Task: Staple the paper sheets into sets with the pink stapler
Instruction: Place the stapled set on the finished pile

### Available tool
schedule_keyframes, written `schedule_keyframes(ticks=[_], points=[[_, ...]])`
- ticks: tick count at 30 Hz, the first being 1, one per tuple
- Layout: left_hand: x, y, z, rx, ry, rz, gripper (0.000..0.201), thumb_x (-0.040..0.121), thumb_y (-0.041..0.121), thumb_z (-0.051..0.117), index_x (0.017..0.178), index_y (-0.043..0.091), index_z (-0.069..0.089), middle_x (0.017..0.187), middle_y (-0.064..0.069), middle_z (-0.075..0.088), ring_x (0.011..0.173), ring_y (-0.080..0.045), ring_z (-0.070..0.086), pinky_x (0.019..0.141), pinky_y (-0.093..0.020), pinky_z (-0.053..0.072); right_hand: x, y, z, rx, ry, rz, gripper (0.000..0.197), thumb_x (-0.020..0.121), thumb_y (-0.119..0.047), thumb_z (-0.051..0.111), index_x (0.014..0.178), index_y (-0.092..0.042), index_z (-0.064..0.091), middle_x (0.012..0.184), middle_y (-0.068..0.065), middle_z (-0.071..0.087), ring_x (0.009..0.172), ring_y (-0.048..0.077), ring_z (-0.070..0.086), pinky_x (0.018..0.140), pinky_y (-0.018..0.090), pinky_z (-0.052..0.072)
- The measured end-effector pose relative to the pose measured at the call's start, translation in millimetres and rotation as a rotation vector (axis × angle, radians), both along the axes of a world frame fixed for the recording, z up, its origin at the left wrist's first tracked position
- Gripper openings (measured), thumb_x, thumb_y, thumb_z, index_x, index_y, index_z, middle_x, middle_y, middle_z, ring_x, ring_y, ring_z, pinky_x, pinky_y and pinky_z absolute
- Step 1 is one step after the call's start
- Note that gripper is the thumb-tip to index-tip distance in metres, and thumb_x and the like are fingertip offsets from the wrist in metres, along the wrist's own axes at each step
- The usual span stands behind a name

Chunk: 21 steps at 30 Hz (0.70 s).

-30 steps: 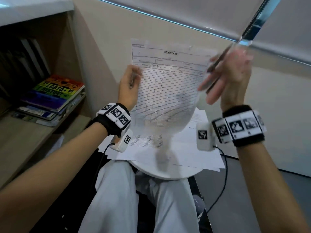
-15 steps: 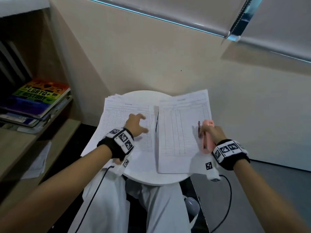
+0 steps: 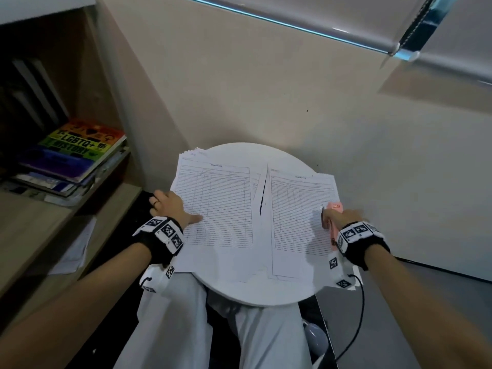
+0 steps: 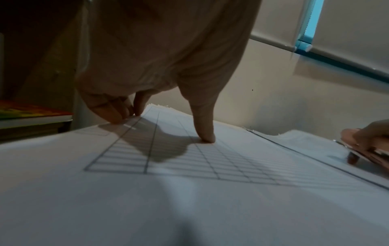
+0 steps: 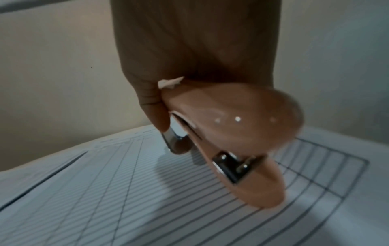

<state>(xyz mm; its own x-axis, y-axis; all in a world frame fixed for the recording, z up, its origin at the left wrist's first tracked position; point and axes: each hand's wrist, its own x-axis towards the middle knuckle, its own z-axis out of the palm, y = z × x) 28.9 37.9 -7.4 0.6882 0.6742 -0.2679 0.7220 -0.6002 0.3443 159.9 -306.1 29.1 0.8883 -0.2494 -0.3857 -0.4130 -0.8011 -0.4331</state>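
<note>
The left hand (image 3: 168,206) rests at the left edge of the left paper stack (image 3: 213,206), on the left half of the round white table (image 3: 247,294). Its thumb (image 4: 203,129) is stretched out and presses its tip on the printed grid of the top sheet, while the other fingers (image 4: 113,111) are bent down and touch the very border of the stack. It holds nothing, it only touches the paper.

The right hand (image 3: 343,218) is on the other side of the table, over the right border of the right paper stack (image 3: 300,214). Its fingers are closed around the pink stapler (image 5: 231,133), which it carries just above the sheet, with the metal mouth pointing away from the person. I cannot tell if the stapler touches the paper.

I judge that the step in hand is the taking of new sheets: the left hand feels at the border of the left stack, probably to separate some sheets for one set, and the stapler waits ready. No sheet is between the stapler's mouth now.

The next move calls for a fine grip: the fingers must lift only a few sheets from the border, without pushing the whole stack off the table. Then the sheets must be made even at one corner and brought into the stapler's mouth.

Beside the table, to the left, books (image 3: 72,158) lie on a wooden shelf (image 3: 34,225).
</note>
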Motion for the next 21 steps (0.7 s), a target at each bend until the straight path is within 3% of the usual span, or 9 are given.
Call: schedule_keyframes(ticks=[2,3,5,7,9,12,15,18,21], points=[[2.7,3.1,1.5,-0.026,0.016,0.006,0.100,0.060,0.048,0.084,0.131,-0.002,0.034,0.138,-0.020,0.023,0.131,-0.037,0.023,0.103,-0.047,0.033,-8.4,9.4,5.5,-0.148,-0.182,-0.024,0.039,0.063,-0.029,0.070,0.079,-0.001,0.048,0.115,0.013,0.040,0.111,0.031,0.042,0.102,0.047,0.034],[4.8,5.6,2.2,-0.041,0.017,0.005,0.100,0.059,0.047,0.085,0.131,0.000,0.034,0.138,-0.019,0.023,0.131,-0.037,0.023,0.104,-0.048,0.033,-14.5,16.6,8.9,-0.132,-0.269,-0.017,0.033,0.066,-0.029,0.070,0.078,-0.003,0.054,0.118,0.011,0.044,0.114,0.030,0.042,0.104,0.048,0.030],[9.9,10.5,4.2,-0.068,0.002,0.008,0.097,0.058,0.046,0.085,0.130,0.002,0.037,0.138,-0.018,0.022,0.132,-0.038,0.022,0.106,-0.049,0.032,-29.3,37.0,17.7,0.105,-0.362,0.012,0.021,0.065,-0.031,0.068,0.073,-0.012,0.063,0.093,0.010,0.061,0.090,0.029,0.058,0.085,0.041,0.047],[16.2,13.1,6.0,-0.082,-0.016,0.031,0.096,0.060,0.044,0.085,0.131,0.001,0.037,0.140,-0.019,0.022,0.134,-0.038,0.021,0.106,-0.050,0.031,-47.7,60.2,23.4,0.372,-0.253,0.055,0.015,0.069,-0.016,0.064,0.058,-0.011,0.054,0.060,0.004,0.055,0.056,0.022,0.052,0.056,0.025,0.045],[20.1,13.6,9.1,-0.099,-0.012,0.052,0.098,0.062,0.043,0.084,0.133,-0.002,0.034,0.141,-0.019,0.023,0.134,-0.038,0.021,0.106,-0.049,0.031,-68.1,86.1,28.0,0.491,-0.019,0.124,0.012,0.072,-0.005,0.059,0.064,-0.008,0.050,0.062,0.004,0.051,0.055,0.019,0.049,0.054,0.022,0.043],[20.4,16.3,11.7,-0.116,0.005,0.064,0.097,0.064,0.046,0.082,0.133,-0.003,0.033,0.139,-0.020,0.027,0.133,-0.037,0.024,0.105,-0.045,0.033,-89.0,125.1,31.0,0.585,0.173,0.155,0.004,0.079,-0.007,0.057,0.080,-0.004,0.054,0.068,0.007,0.054,0.058,0.019,0.052,0.046,0.018,0.044],[20.2,18.8,5.9,-0.136,0.000,0.048,0.091,0.065,0.048,0.081,0.130,0.000,0.040,0.137,-0.019,0.029,0.131,-0.037,0.025,0.106,-0.045,0.032,-96.5,154.7,21.7,0.610,0.183,0.127,0.008,0.074,-0.005,0.057,0.081,-0.004,0.054,0.068,0.010,0.050,0.054,0.020,0.046,0.039,0.014,0.038],[19.1,17.8,0.3,-0.158,-0.089,0.079,0.084,0.060,0.042,0.086,0.126,0.007,0.047,0.138,-0.016,0.028,0.131,-0.036,0.024,0.107,-0.046,0.031,-99.3,171.3,12.9,0.590,0.128,0.110,0.017,0.062,-0.003,0.061,0.076,-0.007,0.051,0.065,0.009,0.049,0.051,0.020,0.044,0.045,0.018,0.037],[16.9,16.2,-2.1,-0.141,-0.156,0.076,0.086,0.059,0.033,0.088,0.127,0.009,0.041,0.137,-0.014,0.036,0.131,-0.035,0.027,0.105,-0.045,0.028,-95.7,176.7,8.6,0.597,0.077,0.054,0.026,0.054,-0.006,0.062,0.078,-0.008,0.053,0.070,0.011,0.051,0.056,0.021,0.046,0.050,0.024,0.039]])
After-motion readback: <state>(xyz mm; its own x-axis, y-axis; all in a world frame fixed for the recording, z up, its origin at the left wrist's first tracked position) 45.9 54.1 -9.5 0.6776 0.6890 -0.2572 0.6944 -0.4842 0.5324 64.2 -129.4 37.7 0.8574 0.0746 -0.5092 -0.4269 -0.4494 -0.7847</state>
